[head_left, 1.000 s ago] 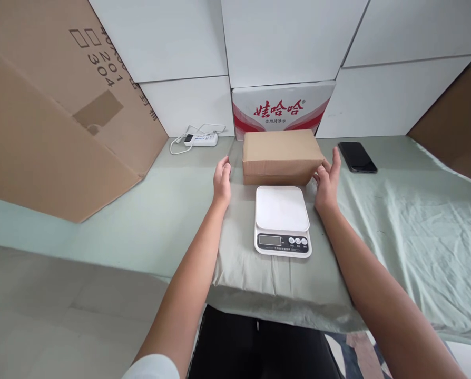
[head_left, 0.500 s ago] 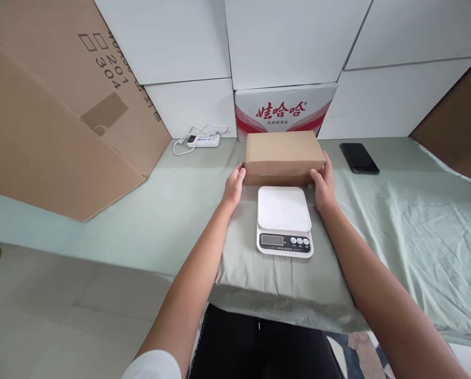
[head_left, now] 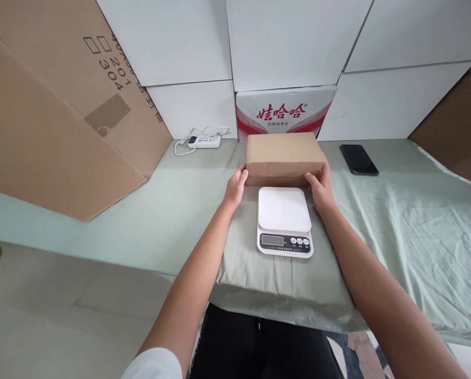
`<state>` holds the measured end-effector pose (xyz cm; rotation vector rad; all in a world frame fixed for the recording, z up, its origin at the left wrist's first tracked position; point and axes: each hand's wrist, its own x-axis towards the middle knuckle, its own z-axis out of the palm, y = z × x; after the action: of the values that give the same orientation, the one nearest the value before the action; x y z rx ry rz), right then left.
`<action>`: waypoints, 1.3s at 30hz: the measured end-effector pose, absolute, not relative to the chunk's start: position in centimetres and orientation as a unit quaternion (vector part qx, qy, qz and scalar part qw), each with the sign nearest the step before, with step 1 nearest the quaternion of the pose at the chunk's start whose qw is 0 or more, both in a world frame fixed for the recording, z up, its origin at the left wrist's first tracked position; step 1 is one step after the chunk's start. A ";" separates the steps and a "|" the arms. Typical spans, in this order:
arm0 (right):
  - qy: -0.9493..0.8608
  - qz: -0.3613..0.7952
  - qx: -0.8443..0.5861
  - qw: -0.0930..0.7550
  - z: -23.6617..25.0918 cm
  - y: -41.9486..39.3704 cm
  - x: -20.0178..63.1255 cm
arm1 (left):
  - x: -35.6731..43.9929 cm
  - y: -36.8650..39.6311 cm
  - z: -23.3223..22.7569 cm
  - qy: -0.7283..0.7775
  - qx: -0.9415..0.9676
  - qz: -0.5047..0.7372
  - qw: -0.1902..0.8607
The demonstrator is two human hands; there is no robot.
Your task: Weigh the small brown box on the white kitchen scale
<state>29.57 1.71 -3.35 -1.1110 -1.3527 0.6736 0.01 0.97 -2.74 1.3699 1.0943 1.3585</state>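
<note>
The bench [head_left: 172,210], covered in pale green cloth, runs across the view. A large cardboard carton [head_left: 41,121] leans over its left side. At the back, a white box with red lettering [head_left: 283,108] stands against white panels [head_left: 188,39]. Just in front of it is the brown box [head_left: 285,148], directly behind the white kitchen scale [head_left: 285,210], whose platform is bare. The person's hands hold the brown box between them, each partly curled: the left hand [head_left: 235,188] at its left end, thumb by the front corner, the right hand [head_left: 321,185] around its right end, thumb on the front face. A dark phone [head_left: 359,159] lies to the right; a white device [head_left: 207,142] with a looped cable [head_left: 185,153] lies to the left.
</note>
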 end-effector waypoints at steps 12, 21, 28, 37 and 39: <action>-0.565 0.301 -0.484 0.597 -3.4 1.6 29.2 | 0.0 0.9 -2.5 0.446 0.535 0.548 0.463; -0.564 0.298 -0.486 0.597 -2.8 1.3 28.9 | 0.0 0.8 -2.5 0.438 0.547 0.550 0.454; -0.573 0.284 -0.483 0.598 -3.0 1.4 28.9 | 0.1 0.7 -2.5 0.435 0.551 0.549 0.454; -0.582 0.264 -0.484 0.598 -2.3 0.9 28.6 | 0.1 0.4 -2.3 0.434 0.567 0.552 0.430; -0.584 0.256 -0.483 0.600 -2.3 0.9 28.6 | 0.1 0.4 -2.3 0.432 0.568 0.555 0.428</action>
<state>28.62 0.88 -2.27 -1.1200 -1.3544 0.5942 0.14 0.43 -2.35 1.4174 1.0781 1.3872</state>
